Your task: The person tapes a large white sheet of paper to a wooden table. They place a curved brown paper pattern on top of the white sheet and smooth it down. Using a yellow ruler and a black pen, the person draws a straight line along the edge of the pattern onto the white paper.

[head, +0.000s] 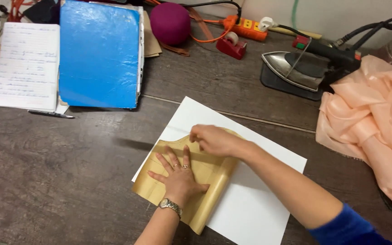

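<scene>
Hands point(180, 179) flatten glossy tan pattern piece point(205, 190).

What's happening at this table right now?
A person presses the left hand flat on a tan paper pattern piece that lies on a white sheet. The right hand pinches the pattern's top edge. An iron and peach fabric sit to the right.

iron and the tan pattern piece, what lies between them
In the head view, between the iron and the tan pattern piece lie only bare wooden table and the white sheet's far corner.
</scene>
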